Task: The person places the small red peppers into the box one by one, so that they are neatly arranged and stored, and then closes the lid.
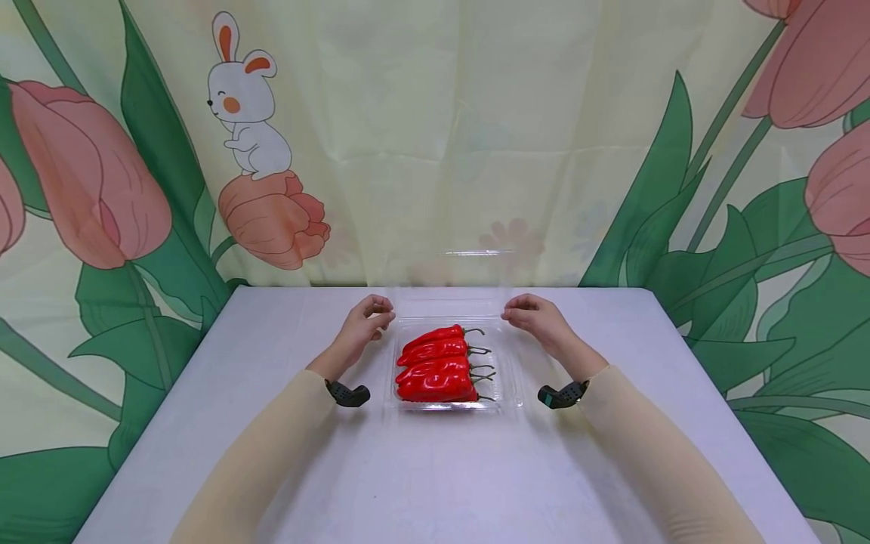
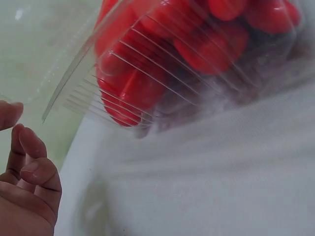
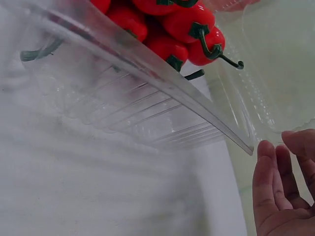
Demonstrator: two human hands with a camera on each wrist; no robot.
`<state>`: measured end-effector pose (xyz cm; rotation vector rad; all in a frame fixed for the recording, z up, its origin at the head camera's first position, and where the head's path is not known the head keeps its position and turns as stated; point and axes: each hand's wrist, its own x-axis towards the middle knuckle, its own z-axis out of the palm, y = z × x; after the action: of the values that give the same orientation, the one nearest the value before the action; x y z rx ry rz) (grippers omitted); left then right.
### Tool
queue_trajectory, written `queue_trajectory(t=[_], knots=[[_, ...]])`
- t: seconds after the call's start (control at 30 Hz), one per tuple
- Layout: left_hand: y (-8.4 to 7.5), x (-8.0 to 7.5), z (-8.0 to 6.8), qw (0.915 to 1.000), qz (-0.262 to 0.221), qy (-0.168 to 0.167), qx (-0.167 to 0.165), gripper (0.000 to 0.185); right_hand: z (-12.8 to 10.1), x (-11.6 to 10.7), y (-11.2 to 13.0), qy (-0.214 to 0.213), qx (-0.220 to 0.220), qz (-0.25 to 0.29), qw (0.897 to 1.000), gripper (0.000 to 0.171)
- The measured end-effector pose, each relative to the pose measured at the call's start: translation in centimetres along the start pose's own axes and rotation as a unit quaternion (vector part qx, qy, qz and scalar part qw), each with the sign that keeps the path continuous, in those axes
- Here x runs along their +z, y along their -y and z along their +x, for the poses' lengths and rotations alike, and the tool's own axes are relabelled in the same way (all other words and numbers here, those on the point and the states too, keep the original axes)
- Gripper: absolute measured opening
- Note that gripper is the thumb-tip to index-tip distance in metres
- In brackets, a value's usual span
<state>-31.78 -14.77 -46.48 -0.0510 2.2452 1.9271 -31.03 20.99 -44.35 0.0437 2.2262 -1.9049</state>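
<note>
Sitting between hands: clear tray of red peppers, mid-table, lid open at the far side.
Left hand: beside the tray's far left corner, fingers loosely curled, holding nothing.
Right hand: at the far right corner, fingertips just beside the rim; grip cannot be told.

Four red peppers are counted in one clear plastic tray, and two hands are seen: left hand, right hand.
</note>
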Motion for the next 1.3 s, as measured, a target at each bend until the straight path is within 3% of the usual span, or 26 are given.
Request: queue_trajectory(t=[0.17, 0.33, 0.5, 0.93, 1.13, 1.3], knots=[[0.5, -0.2, -0.3, 0.9999, -0.006, 0.008, 0.002, 0.016, -0.4, -0.1, -0.3, 0.005, 0.001, -0.028, 1.000, 0.033], [1.0, -0.6, -0.9, 0.9995, -0.025, 0.006, -0.019, 0.018, -1.0, -0.3, -0.7, 0.016, 0.014, -0.027, 0.999, 0.029], [1.5, -0.8, -1.4, 0.9991, 0.003, 0.020, -0.036, 0.021, -1.6, -0.4, -1.2, 0.039, 0.011, -0.045, 0.998, 0.027], [2.2, -1.0, -3.8, 0.9965, 0.067, 0.049, 0.011, 0.036, -2.8, -0.5, -2.3, 0.058, -0.018, -0.117, 0.991, 0.028], [1.7, -1.0, -5.7, 0.9954, 0.074, 0.062, -0.001, 0.058, -5.0, -0.6, -1.7, 0.097, -0.028, -0.135, 0.986, 0.045], [1.6, -1.6, -6.5, 0.9864, 0.110, 0.114, -0.045, 0.053, -5.6, -1.4, -2.5, 0.124, 0.008, -0.145, 0.982, 0.064]])
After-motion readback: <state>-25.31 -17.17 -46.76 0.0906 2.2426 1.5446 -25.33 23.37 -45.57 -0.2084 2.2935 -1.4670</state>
